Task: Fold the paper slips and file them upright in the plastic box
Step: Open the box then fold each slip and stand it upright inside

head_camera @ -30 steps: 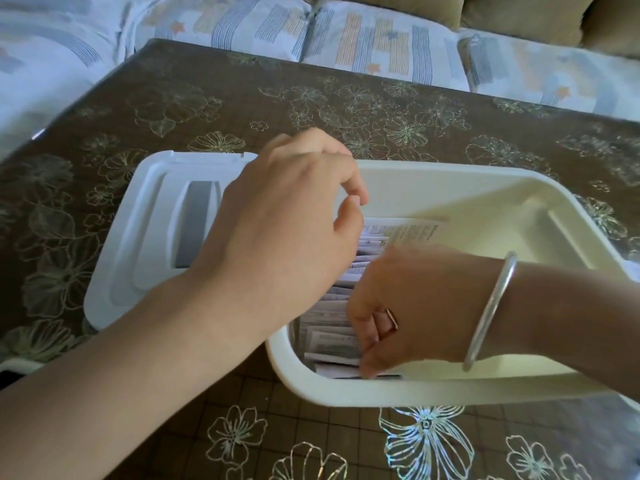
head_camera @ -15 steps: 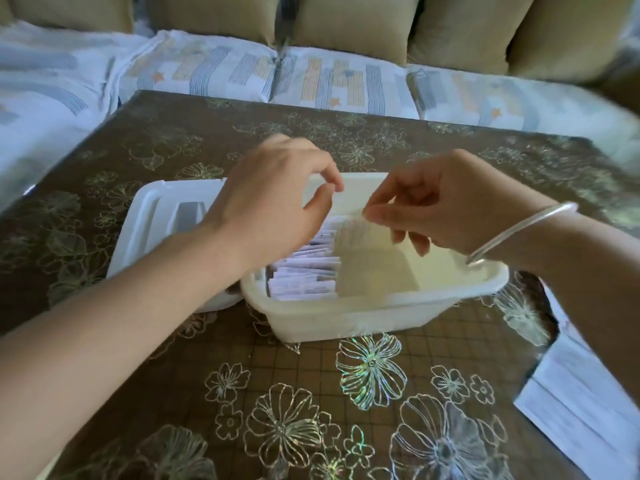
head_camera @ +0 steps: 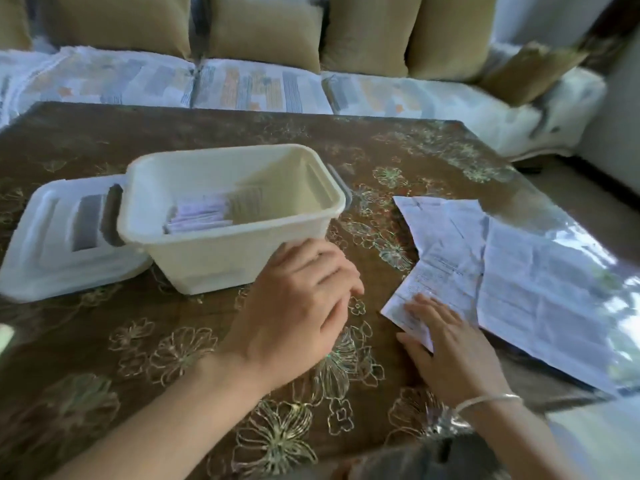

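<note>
Head cam, lid by plastic box, sofa bkgd

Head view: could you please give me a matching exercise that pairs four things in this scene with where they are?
1. lid
2. folded slips
3. right hand
4. left hand

a. inside the plastic box
b. flat on an unfolded paper
c. on the table, left of the box
d. in front of the box's near right corner

Pairs: 1-c, 2-a, 3-b, 4-d.
</note>
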A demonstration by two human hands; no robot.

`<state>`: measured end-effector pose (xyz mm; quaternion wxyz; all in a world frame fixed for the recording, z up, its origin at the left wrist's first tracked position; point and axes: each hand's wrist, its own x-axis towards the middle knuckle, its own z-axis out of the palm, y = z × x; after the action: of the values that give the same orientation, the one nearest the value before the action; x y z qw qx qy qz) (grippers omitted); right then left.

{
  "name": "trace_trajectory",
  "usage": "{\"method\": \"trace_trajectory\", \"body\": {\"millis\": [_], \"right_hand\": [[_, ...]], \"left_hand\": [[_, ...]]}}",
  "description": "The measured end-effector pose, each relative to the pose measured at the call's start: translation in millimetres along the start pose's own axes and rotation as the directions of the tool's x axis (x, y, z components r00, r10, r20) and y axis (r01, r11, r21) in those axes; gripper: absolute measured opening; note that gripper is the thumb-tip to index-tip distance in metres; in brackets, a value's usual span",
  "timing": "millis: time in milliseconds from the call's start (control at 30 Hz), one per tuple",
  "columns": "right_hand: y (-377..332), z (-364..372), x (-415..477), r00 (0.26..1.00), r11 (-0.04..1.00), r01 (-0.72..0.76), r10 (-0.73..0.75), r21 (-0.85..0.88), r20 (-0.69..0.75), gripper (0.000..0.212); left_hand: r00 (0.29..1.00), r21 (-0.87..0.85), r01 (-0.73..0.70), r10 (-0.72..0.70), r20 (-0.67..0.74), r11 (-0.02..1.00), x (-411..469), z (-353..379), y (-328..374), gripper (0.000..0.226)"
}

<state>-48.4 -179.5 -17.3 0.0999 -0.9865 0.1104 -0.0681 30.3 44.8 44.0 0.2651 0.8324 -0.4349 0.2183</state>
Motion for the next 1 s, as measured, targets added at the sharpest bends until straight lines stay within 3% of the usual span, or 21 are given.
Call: {"method": "trace_trajectory", "body": {"millis": [67, 167, 300, 367, 533, 667, 800, 867, 1000], "right_hand": [[-3, 5, -8, 0.996, 0.994, 0.087, -0.086, 0.059, -0.028, 0.039], [-22, 6, -17, 0.975, 0.959, 0.224, -0.219, 0.176, -0.049, 0.047], [-46, 11, -32, 0.919, 0.892, 0.395, -0.386, 0.22, -0.084, 0.049], [-50, 12, -36, 0.89, 0.865, 0.455, -0.432, 0.209, -0.149, 0.038], [-49, 17, -40, 0.812, 0.804, 0.569, -0.516, 0.171, -0.274, 0.017], [-51, 13, -42, 0.833, 0.832, 0.523, -0.452, 0.187, -0.32, 0.016], [-58, 6, -47, 0.85, 0.785, 0.503, -0.375, 0.361, -0.369, 0.015], [-59, 3, -47, 0.871, 0.727, 0.482, -0.337, 0.49, -0.357, 0.02], [-48, -2, -36, 0.97, 0.613, 0.239, -0.111, 0.753, -0.217, 0.043]], "left_hand": [[0.997, -0.021, -0.021, 0.022, 0.074, 1.0, -12, 7, 5, 0.015], [0.968, -0.033, 0.108, -0.097, 0.232, 0.994, -32, 21, 1, 0.023], [0.907, -0.043, 0.171, -0.14, 0.397, 0.984, -62, 24, -7, 0.057], [0.905, -0.025, 0.141, -0.118, 0.409, 0.99, -71, 22, -7, 0.061], [0.937, 0.02, 0.059, -0.063, 0.344, 0.998, -76, 21, -4, 0.044], [0.956, -0.016, 0.122, -0.113, 0.27, 0.992, -81, 24, -1, 0.033], [0.968, -0.103, 0.228, -0.213, 0.135, 0.968, -86, 25, 2, 0.024], [0.954, -0.144, 0.29, -0.274, 0.122, 0.946, -90, 23, 5, 0.031], [0.91, -0.248, 0.413, -0.41, 0.064, 0.876, -90, 20, 11, 0.041]]}}
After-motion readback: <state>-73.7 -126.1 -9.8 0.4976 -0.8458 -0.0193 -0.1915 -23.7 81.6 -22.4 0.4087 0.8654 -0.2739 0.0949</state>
